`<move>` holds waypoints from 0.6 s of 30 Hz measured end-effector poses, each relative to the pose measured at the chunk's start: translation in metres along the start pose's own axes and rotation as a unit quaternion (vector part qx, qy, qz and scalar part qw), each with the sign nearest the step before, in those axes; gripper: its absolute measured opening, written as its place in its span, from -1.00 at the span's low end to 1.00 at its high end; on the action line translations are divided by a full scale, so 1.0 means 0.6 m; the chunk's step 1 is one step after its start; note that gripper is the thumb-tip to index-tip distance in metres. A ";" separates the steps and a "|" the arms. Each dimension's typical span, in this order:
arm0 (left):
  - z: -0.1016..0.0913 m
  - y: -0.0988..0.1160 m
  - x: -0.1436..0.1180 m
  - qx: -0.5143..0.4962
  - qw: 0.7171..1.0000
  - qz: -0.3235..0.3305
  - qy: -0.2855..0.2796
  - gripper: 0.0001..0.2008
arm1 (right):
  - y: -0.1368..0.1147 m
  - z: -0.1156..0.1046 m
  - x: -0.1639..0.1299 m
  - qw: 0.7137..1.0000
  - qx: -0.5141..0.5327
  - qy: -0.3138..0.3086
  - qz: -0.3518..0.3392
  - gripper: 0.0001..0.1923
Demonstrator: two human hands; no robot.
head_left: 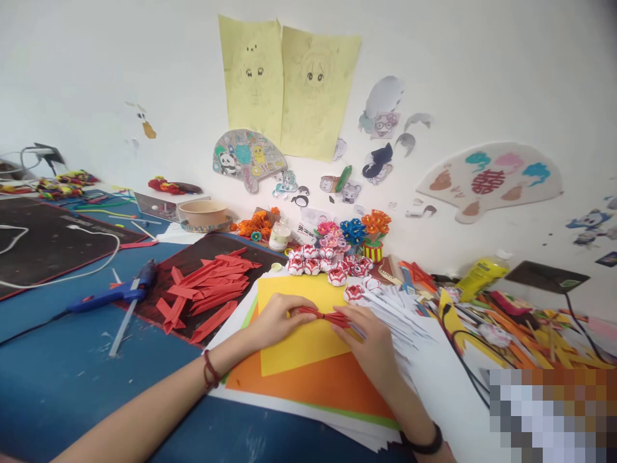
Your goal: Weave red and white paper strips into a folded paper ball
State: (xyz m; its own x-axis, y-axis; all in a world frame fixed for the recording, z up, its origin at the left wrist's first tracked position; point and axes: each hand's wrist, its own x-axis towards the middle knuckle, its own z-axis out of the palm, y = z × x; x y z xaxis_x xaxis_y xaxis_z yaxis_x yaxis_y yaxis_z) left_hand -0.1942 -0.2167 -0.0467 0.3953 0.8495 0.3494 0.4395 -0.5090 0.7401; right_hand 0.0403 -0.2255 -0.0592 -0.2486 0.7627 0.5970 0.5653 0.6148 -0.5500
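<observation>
Between my two hands is a bundle of folded red paper strips (pixel 325 316), pinched narrow at its middle and fanning out toward both ends. My left hand (pixel 282 319) grips its left end with thumb and fingers. The right end is pinched by my right hand (pixel 365 334). Both hands hover just over a yellow sheet of paper (pixel 299 354), which lies on an orange sheet (pixel 328 389) and a stack of white ones. To the left, a loose pile of folded red paper strips (pixel 212 286) rests on a dark mat (pixel 166 265).
A blue glue gun (pixel 113 294) with its cord lies at left. Red-and-white paper flowers (pixel 311 260) stand behind the sheets, beside white paper strips (pixel 393 321). A yellow bottle (pixel 483 276), cables and paper scraps crowd the right. A round bowl (pixel 203 214) sits near the wall.
</observation>
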 end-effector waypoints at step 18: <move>0.020 0.022 -0.004 -0.109 0.990 -0.093 -0.008 -0.67 | -0.029 0.011 -0.001 0.994 0.073 -0.061 0.051 -0.83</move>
State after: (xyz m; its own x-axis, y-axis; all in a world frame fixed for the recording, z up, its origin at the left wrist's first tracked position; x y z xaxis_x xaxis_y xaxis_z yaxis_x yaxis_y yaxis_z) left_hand -0.1801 -0.2271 -0.0448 0.3381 0.9222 0.1875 0.3218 -0.3005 0.8979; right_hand 0.0255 -0.2355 -0.0540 -0.2944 0.8357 0.4636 0.4740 0.5489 -0.6885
